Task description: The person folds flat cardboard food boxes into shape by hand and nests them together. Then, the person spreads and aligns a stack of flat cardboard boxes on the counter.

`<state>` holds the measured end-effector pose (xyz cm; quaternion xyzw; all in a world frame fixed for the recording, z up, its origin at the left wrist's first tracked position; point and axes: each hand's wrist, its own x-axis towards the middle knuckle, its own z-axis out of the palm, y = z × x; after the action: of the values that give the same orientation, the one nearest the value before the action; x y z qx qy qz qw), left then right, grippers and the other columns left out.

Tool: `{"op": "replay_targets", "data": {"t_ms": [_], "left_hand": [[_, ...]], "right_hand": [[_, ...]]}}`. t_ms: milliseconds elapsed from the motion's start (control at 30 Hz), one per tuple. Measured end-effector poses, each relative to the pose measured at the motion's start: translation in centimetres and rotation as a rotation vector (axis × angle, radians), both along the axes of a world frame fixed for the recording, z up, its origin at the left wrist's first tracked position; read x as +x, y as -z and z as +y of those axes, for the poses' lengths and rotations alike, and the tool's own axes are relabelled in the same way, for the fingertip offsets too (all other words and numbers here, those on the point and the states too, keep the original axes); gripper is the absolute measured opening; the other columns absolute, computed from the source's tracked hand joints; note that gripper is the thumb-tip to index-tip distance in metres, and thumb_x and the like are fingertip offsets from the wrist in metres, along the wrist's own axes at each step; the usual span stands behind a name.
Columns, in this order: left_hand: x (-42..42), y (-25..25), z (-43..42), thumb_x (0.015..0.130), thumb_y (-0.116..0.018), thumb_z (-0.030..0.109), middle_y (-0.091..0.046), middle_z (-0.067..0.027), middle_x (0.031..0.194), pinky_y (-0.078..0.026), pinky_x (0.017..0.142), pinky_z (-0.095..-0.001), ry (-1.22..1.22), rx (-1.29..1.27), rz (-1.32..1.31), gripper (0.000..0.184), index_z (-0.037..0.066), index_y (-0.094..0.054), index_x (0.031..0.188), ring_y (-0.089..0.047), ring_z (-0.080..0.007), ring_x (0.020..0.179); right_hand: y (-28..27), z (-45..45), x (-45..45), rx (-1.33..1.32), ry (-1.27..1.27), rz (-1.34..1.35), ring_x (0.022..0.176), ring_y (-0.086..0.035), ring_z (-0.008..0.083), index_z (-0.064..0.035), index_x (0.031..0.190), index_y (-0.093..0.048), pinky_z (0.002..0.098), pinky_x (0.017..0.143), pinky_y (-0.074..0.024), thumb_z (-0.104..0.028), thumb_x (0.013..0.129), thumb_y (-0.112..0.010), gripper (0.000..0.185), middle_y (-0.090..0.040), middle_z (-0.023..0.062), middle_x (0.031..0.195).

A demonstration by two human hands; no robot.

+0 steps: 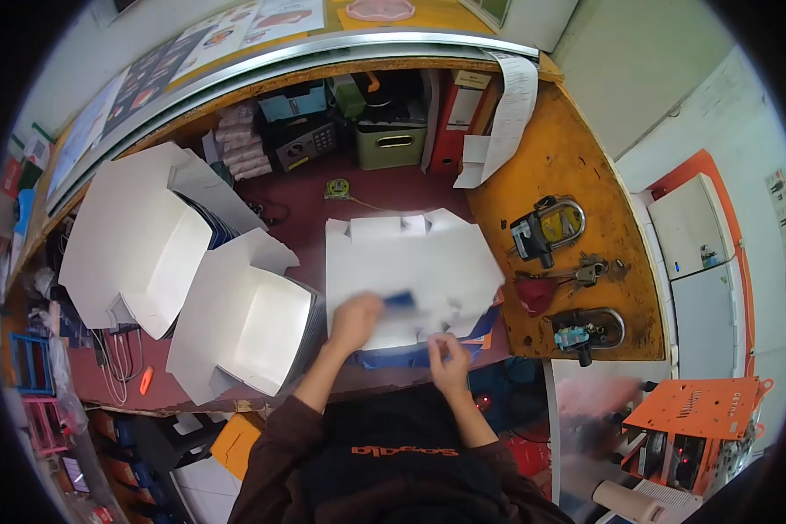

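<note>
A flat white cardboard box blank (402, 253) lies in front of me on a stack with blue printed undersides. My left hand (355, 325) is over its near left part, its fingertips smeared by motion beside a small blurred blue piece (399, 299), perhaps a folded flap. At the blank's near edge, my right hand (448, 362) has thumb and fingers pinched together; what is between them is hidden. Nested stacks of part-folded white boxes, a nearer one (275, 319) and a farther one (170, 253), stand to the left.
A tape measure (337, 189) lies beyond the blank. Padlocks (546, 229) and keys (589, 271) are on the wooden panel at right. An orange cutter (147, 380) lies near the front left edge. A green box (390, 147) and a red binder (454, 122) stand at the back.
</note>
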<state>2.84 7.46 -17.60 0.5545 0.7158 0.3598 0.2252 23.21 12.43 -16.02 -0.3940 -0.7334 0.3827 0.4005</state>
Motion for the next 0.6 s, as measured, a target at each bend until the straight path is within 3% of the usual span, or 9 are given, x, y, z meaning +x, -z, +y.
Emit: {"op": "replay_targets", "data": {"t_ms": [67,100,133,200,233,367,500,533,600], "left_hand": [[0.6,-3.1,-0.6,0.084,-0.048,0.015,-0.054,-0.0164,0.075,-0.042,0.064,-0.0354,-0.32,0.296,0.07,0.017,-0.001,-0.054,0.083,-0.054,-0.0334,0.071],[0.7,-3.9,-1.2,0.087,-0.045,0.014,-0.053,-0.0112,0.07,-0.04,0.062,-0.03,-0.409,0.273,0.015,0.017,-0.001,-0.052,0.083,-0.053,-0.0231,0.066],[1.1,-5.9,-1.5,0.087,-0.045,0.014,-0.053,-0.0112,0.07,-0.04,0.062,-0.03,-0.411,0.276,0.02,0.017,-0.001,-0.052,0.083,-0.053,-0.0231,0.066],[2.4,-9.4,-2.1,0.09,-0.039,0.013,-0.046,-0.0067,0.063,-0.034,0.053,-0.0331,-0.561,0.376,-0.397,0.024,0.001,-0.042,0.069,-0.048,-0.0143,0.061],[2.7,-9.9,-2.3,0.093,-0.037,0.018,-0.051,-0.0013,0.072,-0.038,0.059,-0.027,-0.552,0.422,-0.602,0.024,0.002,-0.048,0.078,-0.048,-0.0065,0.071],[5.1,-13.6,-2.1,0.088,-0.047,0.009,-0.053,-0.0054,0.104,-0.042,0.082,-0.0251,-0.448,0.64,-1.119,0.024,0.0,-0.046,0.11,-0.052,-0.0101,0.092],[5.0,-14.5,-2.2,0.075,-0.061,0.001,-0.056,-0.0079,0.101,-0.044,0.078,-0.0283,-0.288,0.58,-1.044,0.037,-0.001,-0.048,0.109,-0.055,-0.0132,0.089],[4.4,-14.6,-2.4,0.075,-0.061,0.001,-0.056,-0.0079,0.101,-0.044,0.078,-0.0283,-0.278,0.585,-1.043,0.037,-0.001,-0.048,0.109,-0.055,-0.0132,0.089],[3.4,-14.8,-2.9,0.074,-0.061,0.002,-0.059,-0.0073,0.094,-0.044,0.077,-0.0265,-0.066,0.397,-0.663,0.028,-0.001,-0.054,0.101,-0.056,-0.013,0.086]], "right_hand": [[-1.4,-1.2,0.1,-0.3,-0.237,-0.114,0.061,-0.054,0.0117,0.0003,0.082,-0.058,0.0249,0.056,-0.0424,-0.009,0.083,-0.052,0.011,-0.059,0.0062,0.071],[-1.6,-1.5,-0.2,-0.296,-0.24,-0.109,0.061,-0.054,0.0117,0.0003,0.082,-0.058,0.0249,0.056,-0.0424,-0.009,0.083,-0.052,0.011,-0.059,0.0062,0.071],[-1.7,-1.8,-0.6,-0.571,-0.405,-0.137,0.065,-0.055,0.0119,-0.0004,0.085,-0.059,0.0247,0.059,-0.0438,-0.012,0.085,-0.05,0.015,-0.06,0.006,0.074],[-2.3,-2.9,-1.6,-0.846,-0.574,-0.162,0.069,-0.057,0.0121,-0.001,0.088,-0.059,0.0246,0.062,-0.0452,-0.016,0.087,-0.048,0.019,-0.061,0.0058,0.078],[-2.7,-3.4,-2.1,-0.991,-0.623,0.024,0.076,-0.057,0.0128,-0.0012,0.093,-0.058,0.025,0.064,-0.0457,-0.019,0.089,-0.046,0.022,-0.061,0.0057,0.086],[-5.5,-3.6,-2.5,-1.295,-0.603,0.544,0.093,-0.055,0.0164,-0.002,0.106,-0.051,0.0312,0.078,-0.0453,-0.022,0.09,-0.045,0.027,-0.056,0.0071,0.101],[-8.4,-0.9,1.5,-1.242,-0.507,1.019,0.094,-0.055,0.0181,-0.0031,0.11,-0.048,0.0336,0.082,-0.0444,-0.012,0.086,-0.049,0.025,-0.056,0.008,0.102],[-13.2,-0.4,2.0,-1.195,-0.386,0.955,0.093,-0.054,0.015,-0.0076,0.113,-0.047,0.0318,0.077,-0.0452,-0.019,0.085,-0.051,0.03,-0.056,0.0055,0.104],[-15.7,0.9,4.3,-1.081,-0.356,0.953,0.088,-0.056,0.0153,-0.0011,0.109,-0.047,0.0273,0.072,-0.0461,-0.022,0.082,-0.056,0.034,-0.056,0.009,0.103]]}}
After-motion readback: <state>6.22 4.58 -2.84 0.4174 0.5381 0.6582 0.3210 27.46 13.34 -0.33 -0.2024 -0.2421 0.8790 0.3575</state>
